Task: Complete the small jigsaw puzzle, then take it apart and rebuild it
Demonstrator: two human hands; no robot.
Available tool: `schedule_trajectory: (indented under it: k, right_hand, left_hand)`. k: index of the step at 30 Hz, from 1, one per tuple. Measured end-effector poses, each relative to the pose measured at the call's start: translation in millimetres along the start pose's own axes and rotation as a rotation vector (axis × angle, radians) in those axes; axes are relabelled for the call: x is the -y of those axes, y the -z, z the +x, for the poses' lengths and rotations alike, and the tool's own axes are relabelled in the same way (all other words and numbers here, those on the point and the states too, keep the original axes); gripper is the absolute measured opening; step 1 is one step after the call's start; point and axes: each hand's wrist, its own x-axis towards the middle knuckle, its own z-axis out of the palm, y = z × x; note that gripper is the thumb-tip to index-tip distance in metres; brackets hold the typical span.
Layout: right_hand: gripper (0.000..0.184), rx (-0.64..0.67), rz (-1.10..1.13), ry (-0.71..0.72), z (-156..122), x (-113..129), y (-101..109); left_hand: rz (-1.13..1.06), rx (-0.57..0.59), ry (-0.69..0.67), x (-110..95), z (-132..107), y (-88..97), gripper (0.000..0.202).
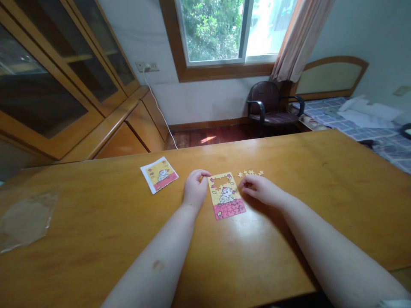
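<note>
A jigsaw puzzle [226, 205] with a white cartoon animal on yellow and pink lies on the table between my hands. Its upper part has a gap where the table shows through. My left hand [195, 187] rests along the puzzle's left side, fingers loosely stretched out and touching its upper left corner. Several loose puzzle pieces [251, 173] lie to the right of the puzzle's top. My right hand [261, 189] is just below them, beside the puzzle's right edge, with its fingers curled in; whatever is between the fingertips is hidden.
A picture card [160, 174] with the same design lies left of my left hand. A clear plastic bag [27, 218] is on the table's far left. Beyond the wooden table [105, 222] stand a cabinet [96, 115], an office chair [268, 105] and a bed [349, 113].
</note>
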Motion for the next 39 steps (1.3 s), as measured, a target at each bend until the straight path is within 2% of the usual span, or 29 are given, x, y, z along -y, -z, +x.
schedule_trajectory:
  k: [4,7,12,20,22,24,27,30,32,33,35,37,39]
  right_hand:
    - [0.006,-0.009,0.098,-0.040,1,5,-11]
    - [0.012,0.014,0.087,-0.044,3,4,-15]
    - [0.009,-0.061,-0.071,0.059,4,1,-12]
    - [0.009,0.031,-0.125,0.175,0,2,-13]
    - [0.009,-0.005,-0.095,0.211,1,1,-16]
    - [0.010,-0.096,-0.085,0.218,2,-1,-21]
    - [0.016,-0.194,-0.172,0.200,5,5,-28]
    - [0.022,-0.059,-0.367,0.222,9,19,-20]
    - [0.017,0.074,-0.445,0.229,11,27,-8]
    - [0.014,0.089,-0.456,0.240,11,28,-1]
    - [0.016,0.024,-0.438,0.360,9,24,9]
    - [0.019,-0.101,-0.392,0.503,7,13,13]
    - [0.024,-0.064,-0.346,0.692,6,0,10]
  left_hand:
    - [0.003,0.006,0.003,0,0,0.3,0.020]
    - [0.001,0.008,0.000,0,0,0.8,0.020]
    - [0.006,0.016,0.000,0,0,0.5,0.020]
    - [-0.008,0.019,0.010,0,1,0.3,0.020]
    - [-0.004,0.024,0.009,1,1,-0.1,0.020]
    - [-0.003,0.029,0.011,3,1,-0.6,0.020]
    - [-0.011,0.036,0.012,5,1,-0.8,0.020]
    - [-0.014,0.040,0.021,7,1,-0.5,0.020]
    - [-0.015,0.048,0.025,7,1,-0.4,0.020]
    - [-0.017,0.049,0.025,7,1,-0.4,0.020]
    - [-0.022,0.051,0.027,7,1,-0.4,0.020]
    - [-0.026,0.053,0.035,8,1,-0.5,0.021]
    - [-0.028,0.051,0.045,8,1,-0.5,0.020]
